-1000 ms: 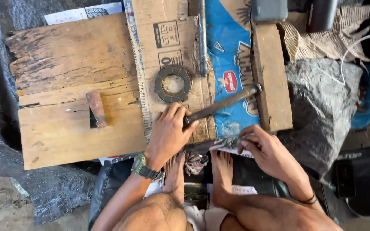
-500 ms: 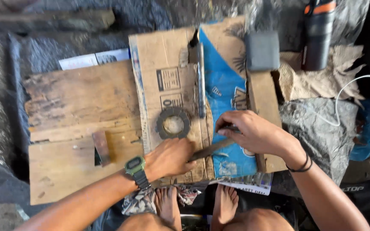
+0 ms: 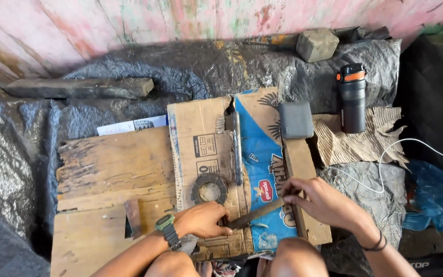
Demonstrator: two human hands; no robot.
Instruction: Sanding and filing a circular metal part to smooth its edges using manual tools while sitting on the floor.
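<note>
I see the file (image 3: 256, 214) lying aslant on the cardboard (image 3: 201, 133), low end under my left hand (image 3: 203, 219), which is closed over it, high end pinched in my right hand (image 3: 316, 200). The ring (image 3: 209, 189) sits just above the left hand.

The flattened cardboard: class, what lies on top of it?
On the flattened cardboard lie a toothed metal ring and a grey bar. What it covers underneath is hidden.

hands 2 (image 3: 203, 219) | ring disc 1 (image 3: 209, 188) | bottle 1 (image 3: 352, 97) | planks maybe 3 (image 3: 114, 164)
</note>
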